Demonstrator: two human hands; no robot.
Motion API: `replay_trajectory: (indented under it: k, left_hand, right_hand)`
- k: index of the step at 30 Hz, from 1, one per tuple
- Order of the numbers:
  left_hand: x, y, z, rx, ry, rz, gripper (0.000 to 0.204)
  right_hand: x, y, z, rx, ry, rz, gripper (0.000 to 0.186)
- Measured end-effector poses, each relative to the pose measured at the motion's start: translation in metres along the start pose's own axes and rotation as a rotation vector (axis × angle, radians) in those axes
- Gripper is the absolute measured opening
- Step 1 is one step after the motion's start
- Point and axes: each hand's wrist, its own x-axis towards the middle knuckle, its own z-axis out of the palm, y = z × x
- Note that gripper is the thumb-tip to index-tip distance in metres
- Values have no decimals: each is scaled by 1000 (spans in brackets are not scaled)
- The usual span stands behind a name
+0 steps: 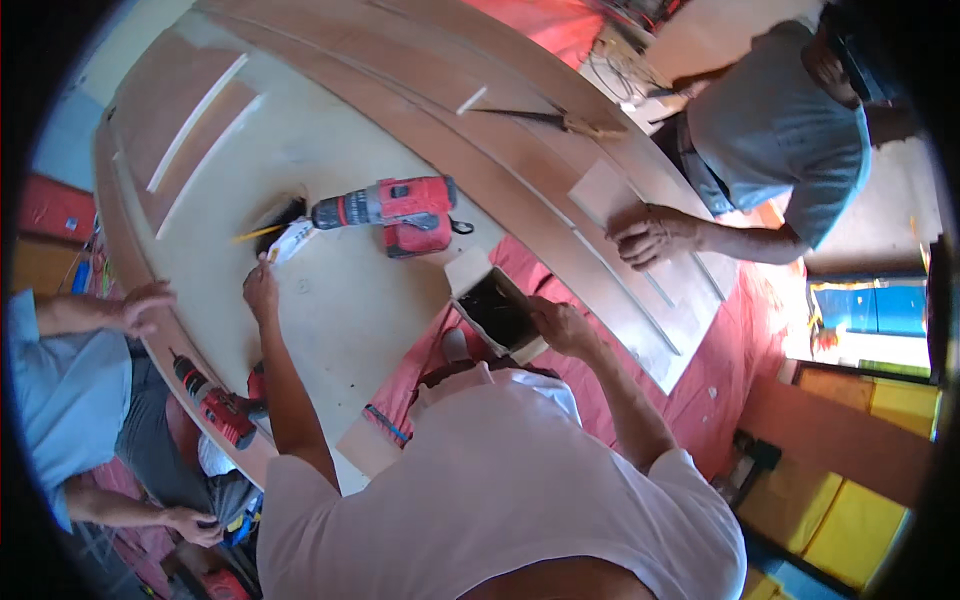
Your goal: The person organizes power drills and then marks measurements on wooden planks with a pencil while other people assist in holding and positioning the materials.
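My left hand [262, 290] is closed on the end of a small white packet [292, 240] above the pale panel [340, 300]. Right behind the packet lie a dark brush-like object [278, 212] and a yellow pencil [255, 233]. With my right hand [563, 326] I grip the side of an open cardboard box [520, 347], its flaps up. Dark small pieces [495, 305] fill it, too small to make out, perhaps screws. Between my hands and farther off, a red cordless drill [385, 203] rests on its side on the panel.
A co-worker's hand [655, 236] rests on brown boards [540, 180] at the right, near a handsaw [550, 120]. At the left another person sits, one hand [145, 305] at the panel's edge. A second red drill [215, 405] is near that edge. Red sheeting [720, 370] covers the floor.
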Motion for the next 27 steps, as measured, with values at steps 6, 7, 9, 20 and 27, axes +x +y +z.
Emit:
replay_trajectory:
  k: [6,7,9,20,27]
  left_hand:
    - [-104,41,13,-198,116,137,45]
    - [-132,77,19,-263,-30,280,46]
    - [-171,117,45,-628,-289,348,66]
    - [-154,215,115,-911,-321,500,35]
    - [-145,185,110,-574,-121,712,22]
  right_hand:
    - [9,-7,12,-9,-78,161,31]
    - [9,-9,11,26,-74,170,32]
    - [8,-4,16,-6,-91,183,32]
    - [-33,19,24,6,58,325,34]
    - [-50,11,27,62,133,310,32]
